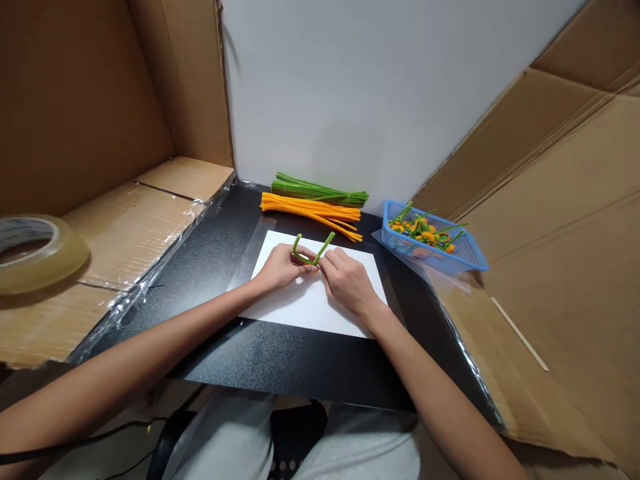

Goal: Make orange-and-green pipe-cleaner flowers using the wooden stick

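Note:
A green pipe cleaner (324, 245), bent into a U with both ends pointing up, is held between my two hands over a white sheet of paper (295, 308). My left hand (283, 265) pinches it at the left, thumb and fingers closed near the bottom of the bend. On the other side my right hand (345, 275) has its fingers closed at the right part of the bend. A small bit of orange shows under the fingertips, mostly hidden. Behind the paper lie a bundle of orange pipe cleaners (310, 208) and a bundle of green pipe cleaners (320, 189).
A blue basket (470, 259) at the right holds several orange and green pipe-cleaner pieces. A roll of clear tape (65, 257) lies on cardboard at the left. A thin stick (520, 333) rests on the right cardboard. Cardboard walls and a white wall enclose the black table (240, 363).

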A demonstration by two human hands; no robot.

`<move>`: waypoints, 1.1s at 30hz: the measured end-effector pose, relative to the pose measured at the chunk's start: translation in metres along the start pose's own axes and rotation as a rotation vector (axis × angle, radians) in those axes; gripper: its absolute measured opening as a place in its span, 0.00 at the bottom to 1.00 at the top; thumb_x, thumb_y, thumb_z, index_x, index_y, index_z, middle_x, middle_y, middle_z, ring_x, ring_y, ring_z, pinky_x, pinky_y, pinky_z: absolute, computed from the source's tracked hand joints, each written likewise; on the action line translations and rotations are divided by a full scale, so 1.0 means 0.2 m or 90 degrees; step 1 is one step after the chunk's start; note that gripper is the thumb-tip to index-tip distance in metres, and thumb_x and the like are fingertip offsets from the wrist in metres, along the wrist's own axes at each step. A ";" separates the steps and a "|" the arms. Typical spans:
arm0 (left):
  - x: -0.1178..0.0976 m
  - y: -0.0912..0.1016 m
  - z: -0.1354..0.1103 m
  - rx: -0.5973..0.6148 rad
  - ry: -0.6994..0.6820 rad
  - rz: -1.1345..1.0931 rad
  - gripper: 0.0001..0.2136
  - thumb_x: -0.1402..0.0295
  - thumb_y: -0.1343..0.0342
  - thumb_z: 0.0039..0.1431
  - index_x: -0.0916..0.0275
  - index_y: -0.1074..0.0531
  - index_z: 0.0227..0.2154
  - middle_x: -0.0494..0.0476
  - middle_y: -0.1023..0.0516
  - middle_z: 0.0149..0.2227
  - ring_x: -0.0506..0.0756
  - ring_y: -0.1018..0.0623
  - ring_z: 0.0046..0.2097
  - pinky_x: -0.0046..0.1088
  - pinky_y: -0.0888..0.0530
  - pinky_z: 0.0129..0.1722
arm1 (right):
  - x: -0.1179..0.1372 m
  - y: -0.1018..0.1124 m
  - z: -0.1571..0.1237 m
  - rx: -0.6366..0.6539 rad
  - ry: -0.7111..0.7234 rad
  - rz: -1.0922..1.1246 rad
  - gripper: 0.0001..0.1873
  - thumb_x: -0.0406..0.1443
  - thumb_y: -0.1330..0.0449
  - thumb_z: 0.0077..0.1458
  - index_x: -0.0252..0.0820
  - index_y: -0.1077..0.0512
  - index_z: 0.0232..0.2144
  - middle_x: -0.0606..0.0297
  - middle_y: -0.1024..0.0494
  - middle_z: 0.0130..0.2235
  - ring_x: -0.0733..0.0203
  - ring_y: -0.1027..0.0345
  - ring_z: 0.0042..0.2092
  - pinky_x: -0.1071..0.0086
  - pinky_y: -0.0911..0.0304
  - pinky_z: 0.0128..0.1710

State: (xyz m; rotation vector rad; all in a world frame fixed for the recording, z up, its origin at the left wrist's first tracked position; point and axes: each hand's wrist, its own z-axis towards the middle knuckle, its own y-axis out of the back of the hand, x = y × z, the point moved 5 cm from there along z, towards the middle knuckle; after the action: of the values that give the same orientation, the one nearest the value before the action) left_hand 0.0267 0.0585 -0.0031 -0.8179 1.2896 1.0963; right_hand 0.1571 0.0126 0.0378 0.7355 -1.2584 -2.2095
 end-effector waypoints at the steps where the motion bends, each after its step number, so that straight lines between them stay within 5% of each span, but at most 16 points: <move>1: 0.02 0.00 0.02 0.003 0.012 -0.013 0.11 0.68 0.33 0.42 0.65 0.20 0.32 0.58 0.17 0.29 0.59 0.18 0.33 0.31 0.23 0.32 | -0.01 -0.01 0.00 0.001 -0.013 0.007 0.08 0.26 0.47 0.58 0.38 0.29 0.31 0.56 0.28 0.32 0.52 0.40 0.37 0.63 0.46 0.32; 8: -0.04 -0.02 0.00 -0.049 -0.122 0.062 0.03 0.71 0.38 0.50 0.64 0.22 0.27 0.58 0.18 0.33 0.55 0.20 0.35 0.30 0.24 0.36 | -0.09 -0.02 0.00 -0.021 -0.182 0.244 0.09 0.29 0.46 0.55 0.41 0.33 0.24 0.63 0.30 0.28 0.60 0.39 0.31 0.67 0.46 0.31; 13: -0.12 -0.06 -0.08 -0.026 -0.303 0.216 0.05 0.75 0.44 0.56 0.62 0.24 0.30 0.59 0.20 0.38 0.54 0.21 0.39 0.29 0.25 0.38 | -0.15 -0.09 -0.03 0.086 -0.398 0.588 0.15 0.37 0.44 0.53 0.40 0.35 0.16 0.71 0.40 0.19 0.67 0.48 0.24 0.71 0.54 0.25; 18: -0.09 -0.05 -0.07 -0.034 -0.234 0.177 0.06 0.69 0.40 0.58 0.63 0.24 0.38 0.59 0.19 0.38 0.54 0.19 0.38 0.31 0.22 0.39 | -0.16 -0.10 -0.04 0.079 -0.458 0.737 0.14 0.40 0.42 0.49 0.38 0.29 0.17 0.70 0.36 0.17 0.67 0.47 0.23 0.71 0.54 0.24; 21: -0.09 -0.03 -0.07 -0.057 -0.207 0.127 0.05 0.68 0.38 0.56 0.64 0.24 0.33 0.60 0.18 0.39 0.56 0.18 0.39 0.31 0.21 0.39 | -0.16 -0.08 -0.03 0.058 -0.460 0.751 0.11 0.38 0.41 0.46 0.38 0.29 0.17 0.69 0.35 0.18 0.67 0.46 0.23 0.72 0.54 0.24; 27: -0.13 -0.03 -0.10 -0.086 -0.324 0.216 0.01 0.73 0.39 0.54 0.64 0.23 0.28 0.61 0.17 0.41 0.56 0.18 0.40 0.32 0.21 0.42 | -0.12 -0.12 -0.07 0.144 -0.638 0.959 0.12 0.38 0.42 0.45 0.40 0.35 0.15 0.72 0.41 0.17 0.72 0.56 0.19 0.73 0.62 0.18; 29: -0.13 -0.02 -0.09 -0.084 -0.315 0.209 0.02 0.72 0.39 0.54 0.63 0.22 0.30 0.60 0.17 0.41 0.56 0.18 0.40 0.32 0.21 0.42 | -0.13 -0.12 -0.06 0.130 -0.620 0.925 0.12 0.38 0.42 0.46 0.39 0.33 0.16 0.71 0.39 0.17 0.71 0.53 0.19 0.73 0.60 0.19; 33: -0.08 0.01 -0.04 -0.118 -0.163 0.056 0.08 0.66 0.35 0.52 0.65 0.22 0.32 0.60 0.17 0.35 0.57 0.17 0.37 0.32 0.20 0.40 | -0.16 -0.04 -0.03 -0.014 -0.468 0.637 0.10 0.38 0.41 0.50 0.39 0.24 0.24 0.64 0.25 0.25 0.64 0.36 0.28 0.71 0.45 0.27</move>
State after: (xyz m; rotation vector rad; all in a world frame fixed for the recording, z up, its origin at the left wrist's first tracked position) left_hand 0.0229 0.0481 0.0113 -0.7344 1.0273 1.3588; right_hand 0.1840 0.0334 0.0351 -0.6976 -1.4453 -1.6043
